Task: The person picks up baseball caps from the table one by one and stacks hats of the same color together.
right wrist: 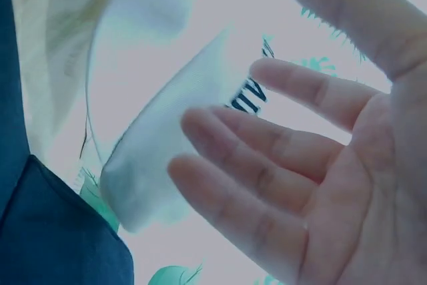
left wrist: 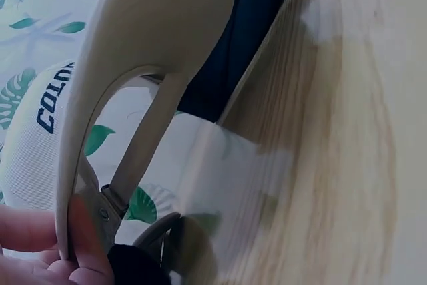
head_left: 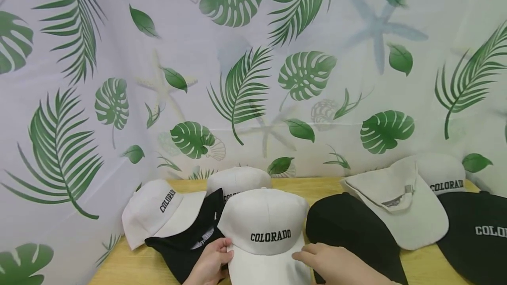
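A white baseball cap [head_left: 265, 219] with dark "COLORADO" lettering is held up facing the head camera, brim downward. My left hand [head_left: 211, 262] pinches the cap's edge beside the brim, thumb on one side and fingers on the other. In the left wrist view the cap's underside [left wrist: 160, 25] shows, with its strap and buckle above the pinching fingers [left wrist: 30, 231]. On the other side, my right hand [head_left: 334, 264] is at the brim. Its fingers are spread and fairly straight in the right wrist view, close in front of the cap [right wrist: 160, 131]; whether they touch it I cannot tell.
Behind and left are a black cap [head_left: 174, 254], a white cap [head_left: 154, 210] and another white cap [head_left: 239, 177]. To the right lie black caps [head_left: 352, 228], an upturned off-white cap [head_left: 428, 219] and a further white one [head_left: 443, 170]. A leaf-print cloth [head_left: 253, 100] backs the wooden table [head_left: 313, 184].
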The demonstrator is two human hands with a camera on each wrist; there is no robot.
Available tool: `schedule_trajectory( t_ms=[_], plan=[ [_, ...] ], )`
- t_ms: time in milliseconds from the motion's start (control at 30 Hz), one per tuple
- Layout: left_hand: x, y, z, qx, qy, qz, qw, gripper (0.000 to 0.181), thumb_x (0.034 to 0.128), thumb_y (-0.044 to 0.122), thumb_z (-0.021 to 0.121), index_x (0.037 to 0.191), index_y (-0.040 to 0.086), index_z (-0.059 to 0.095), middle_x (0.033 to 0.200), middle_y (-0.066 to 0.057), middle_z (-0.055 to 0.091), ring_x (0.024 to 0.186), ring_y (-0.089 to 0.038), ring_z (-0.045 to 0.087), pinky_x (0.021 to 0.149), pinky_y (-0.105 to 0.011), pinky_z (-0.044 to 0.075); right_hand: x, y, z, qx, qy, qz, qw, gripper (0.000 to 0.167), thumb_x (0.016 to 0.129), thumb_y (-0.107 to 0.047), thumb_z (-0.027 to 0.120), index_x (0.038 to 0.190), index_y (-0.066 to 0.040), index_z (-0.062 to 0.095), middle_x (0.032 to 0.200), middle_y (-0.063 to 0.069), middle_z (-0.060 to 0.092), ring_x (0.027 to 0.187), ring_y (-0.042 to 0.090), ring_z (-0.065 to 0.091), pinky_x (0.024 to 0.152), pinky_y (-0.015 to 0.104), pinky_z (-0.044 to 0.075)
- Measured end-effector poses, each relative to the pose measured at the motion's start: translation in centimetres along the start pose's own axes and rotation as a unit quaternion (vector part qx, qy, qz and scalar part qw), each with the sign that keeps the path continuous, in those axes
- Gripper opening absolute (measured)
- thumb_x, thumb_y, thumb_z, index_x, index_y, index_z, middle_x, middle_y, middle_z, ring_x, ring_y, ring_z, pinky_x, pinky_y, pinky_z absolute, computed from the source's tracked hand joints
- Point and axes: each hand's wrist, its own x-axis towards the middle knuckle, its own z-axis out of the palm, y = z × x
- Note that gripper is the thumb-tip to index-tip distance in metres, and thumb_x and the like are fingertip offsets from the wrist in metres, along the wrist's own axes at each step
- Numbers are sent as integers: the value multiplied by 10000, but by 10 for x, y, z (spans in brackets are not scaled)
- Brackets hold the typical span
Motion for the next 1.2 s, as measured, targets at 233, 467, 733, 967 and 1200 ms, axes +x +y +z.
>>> schedule_trajectory(
  t_ms=[233,467,733,967,1200],
  plan=[
    [0,-4,3,-279,-368,101,9989,163,843,-101,402,860,61,409,616,60,349,600,-56,394,607,-210,339,5,-6,13,-799,-96,-105,9967,497,812,-465,553,1229,-214,451,1190,33,480,914,174,534,601,280,465],
    [-1,-4,5,-365,-493,-176,9980,149,853,-57,417,885,88,410,675,43,407,686,-109,455,658,-299,358,8,-16,20,-1027,-139,-88,9946,543,803,-513,530,1223,-172,483,1014,21,567,683,82,539,577,240,463],
    [-1,-5,-1,-215,-699,-305,9969,123,844,5,476,860,101,402,680,28,404,618,-107,430,548,-291,326,7,-20,26,-663,-80,-41,9978,629,772,-563,537,1261,-174,465,656,-69,440,445,49,378,464,223,373],
    [-1,-4,-4,238,-437,-580,9971,135,886,183,498,944,87,423,861,-30,457,852,-187,445,691,-439,324,6,-19,27,-939,-29,-13,9956,558,797,-452,570,1259,-159,459,575,-66,386,443,60,368,457,233,364],
    [-6,2,1,534,-539,-462,9960,154,890,220,499,946,92,435,687,21,374,608,-105,347,535,-264,291,-1,-21,21,-755,469,331,9955,490,742,-20,619,1214,-60,493,447,-87,285,378,55,257,381,217,216]
  ],
)
